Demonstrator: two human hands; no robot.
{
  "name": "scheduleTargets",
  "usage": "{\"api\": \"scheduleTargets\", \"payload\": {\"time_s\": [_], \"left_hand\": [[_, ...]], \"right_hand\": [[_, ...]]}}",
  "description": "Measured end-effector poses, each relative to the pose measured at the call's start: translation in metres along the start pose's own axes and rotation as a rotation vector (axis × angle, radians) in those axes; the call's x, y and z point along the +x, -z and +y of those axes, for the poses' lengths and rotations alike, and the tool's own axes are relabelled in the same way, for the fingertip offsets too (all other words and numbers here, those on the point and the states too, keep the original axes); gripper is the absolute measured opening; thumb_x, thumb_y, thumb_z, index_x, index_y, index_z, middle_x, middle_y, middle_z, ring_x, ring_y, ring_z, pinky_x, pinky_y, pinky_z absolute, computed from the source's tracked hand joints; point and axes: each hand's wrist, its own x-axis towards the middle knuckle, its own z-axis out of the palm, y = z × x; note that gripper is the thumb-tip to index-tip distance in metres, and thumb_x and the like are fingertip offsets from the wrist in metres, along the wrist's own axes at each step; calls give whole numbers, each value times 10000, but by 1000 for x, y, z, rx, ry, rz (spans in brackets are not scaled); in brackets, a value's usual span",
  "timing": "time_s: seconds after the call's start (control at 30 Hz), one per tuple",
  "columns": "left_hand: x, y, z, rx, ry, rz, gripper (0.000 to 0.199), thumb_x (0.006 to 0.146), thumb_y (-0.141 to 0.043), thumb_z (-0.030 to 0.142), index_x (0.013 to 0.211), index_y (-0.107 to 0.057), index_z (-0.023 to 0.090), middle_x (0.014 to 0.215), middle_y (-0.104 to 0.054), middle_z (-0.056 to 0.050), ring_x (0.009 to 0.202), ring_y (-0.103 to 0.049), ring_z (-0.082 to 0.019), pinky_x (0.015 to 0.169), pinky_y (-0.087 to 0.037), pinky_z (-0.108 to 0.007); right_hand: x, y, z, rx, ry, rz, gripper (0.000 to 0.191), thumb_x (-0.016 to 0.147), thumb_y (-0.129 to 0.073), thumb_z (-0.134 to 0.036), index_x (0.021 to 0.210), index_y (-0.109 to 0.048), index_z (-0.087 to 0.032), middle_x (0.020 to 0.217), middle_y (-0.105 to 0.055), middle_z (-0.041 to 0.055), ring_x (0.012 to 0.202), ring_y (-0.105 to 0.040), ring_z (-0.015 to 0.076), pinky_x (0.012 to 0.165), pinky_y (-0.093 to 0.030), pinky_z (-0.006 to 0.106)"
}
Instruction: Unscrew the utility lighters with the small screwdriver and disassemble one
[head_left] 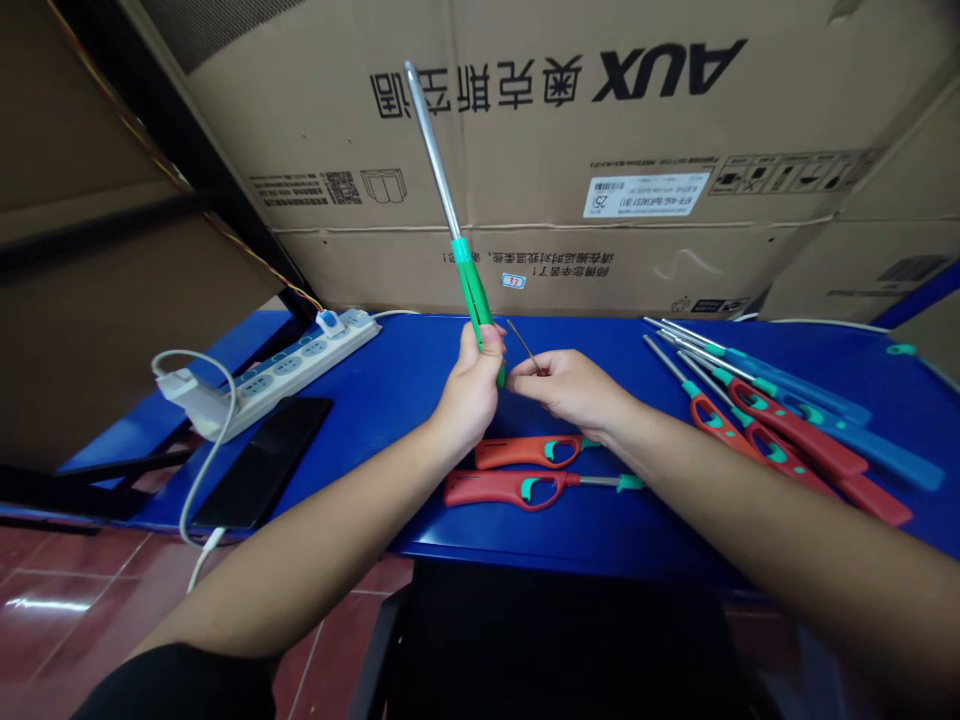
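Note:
My left hand [474,385] is wrapped round the green handle of a long-nosed lighter [474,290], whose metal tube points up and slightly left. Beside it, my right hand [566,388] is closed on a small screwdriver [523,342]; its thin shaft sticks up toward the left, and most of its handle is hidden in the fingers. The right fingertips are close to the bottom end of the green lighter; I cannot tell if they touch it. Under my wrists an orange lighter [517,452] and a red lighter [495,488] lie on the blue table [390,400].
At the right lie several red, orange and blue lighters [806,415]. A white power strip [289,365] with plugs and a cable stands at the left, next to a black phone [262,465]. A large cardboard box [525,150] rises behind the table.

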Motion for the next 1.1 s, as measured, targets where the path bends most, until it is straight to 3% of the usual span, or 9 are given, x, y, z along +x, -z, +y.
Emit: {"api": "scheduleTargets", "payload": {"time_s": [0.13, 0.6, 0.8, 0.93, 1.1], "left_hand": [[1, 2, -2, 85, -136, -68, 461, 866, -510, 696, 951, -589, 250, 883, -522, -2, 802, -481, -137, 708, -395, -218], [0, 4, -5, 158, -145, -95, 456, 886, -482, 691, 949, -558, 245, 831, -473, 14, 722, -420, -131, 659, -355, -214], [-2, 1, -7, 68, -150, -60, 429, 878, -531, 668, 928, -581, 245, 844, -497, 16, 747, -454, -123, 696, -387, -208], [-3, -3, -4, -38, -97, -44, 385, 905, -548, 613, 911, -585, 229, 811, -496, 18, 733, -475, -110, 690, -406, -203], [-3, -10, 8, -218, 58, 22, 365, 920, -575, 552, 845, -586, 195, 726, -504, 25, 625, -483, -88, 596, -413, -197]], "right_hand": [[3, -1, 3, 23, -25, 5, 172, 613, -678, -289, 746, -669, -181, 497, -438, -94, 469, -299, 70, 504, -251, 256], [3, 1, 1, 39, -30, 23, 215, 620, -658, -311, 792, -656, -181, 478, -385, -107, 463, -297, 72, 507, -256, 260], [4, 0, 2, 4, 8, 16, 168, 631, -643, -306, 741, -635, -180, 515, -428, -87, 485, -335, 75, 513, -272, 254], [5, -3, 5, -34, 89, 17, 121, 639, -620, -287, 683, -622, -174, 580, -511, -55, 545, -396, 84, 552, -308, 253], [4, -3, 7, -133, 226, 13, 95, 648, -607, -258, 669, -645, -174, 558, -498, -59, 542, -383, 87, 555, -295, 257]]}}
